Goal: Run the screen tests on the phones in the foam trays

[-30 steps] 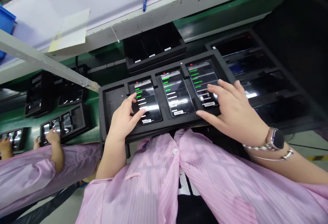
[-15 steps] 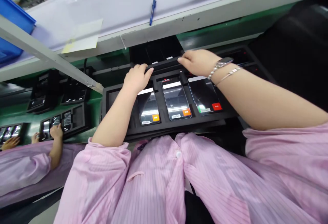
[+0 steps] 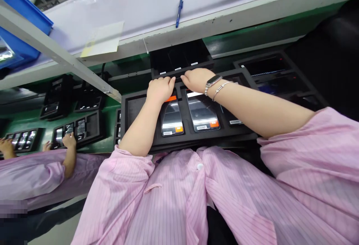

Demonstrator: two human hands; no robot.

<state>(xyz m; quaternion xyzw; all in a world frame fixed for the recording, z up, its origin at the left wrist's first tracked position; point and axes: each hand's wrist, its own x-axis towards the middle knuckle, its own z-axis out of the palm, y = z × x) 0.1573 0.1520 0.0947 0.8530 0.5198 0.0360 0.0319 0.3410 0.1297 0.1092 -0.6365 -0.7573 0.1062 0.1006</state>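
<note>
A black tray (image 3: 135,112) lies in front of me with smartphones in its compartments. The left smartphone (image 3: 171,118) and the middle smartphone (image 3: 203,112) have lit screens with orange squares; the right one is mostly behind my forearm. My left hand (image 3: 159,88) is bent over the tray's far rim, above the left phone, its thumb pointing right. Just beside it, my right hand (image 3: 198,80) curls over the same rim above the middle phone. The fingertips of both hands are partly hidden. Directly behind stands another black tray (image 3: 179,56) with dark screens and white labels.
A white shelf (image 3: 213,24) with a blue pen (image 3: 179,13) runs above the trays. To the left a slanted white post (image 3: 64,60) comes down near my tray. More phones lie in a tray (image 3: 269,65) at right. At far left, co-workers' hands (image 3: 68,140) touch other trays.
My right hand has moved left and down from the rear tray's corner, closer to my left hand. The right phone's screen, bright with a red square before, now looks dark.
</note>
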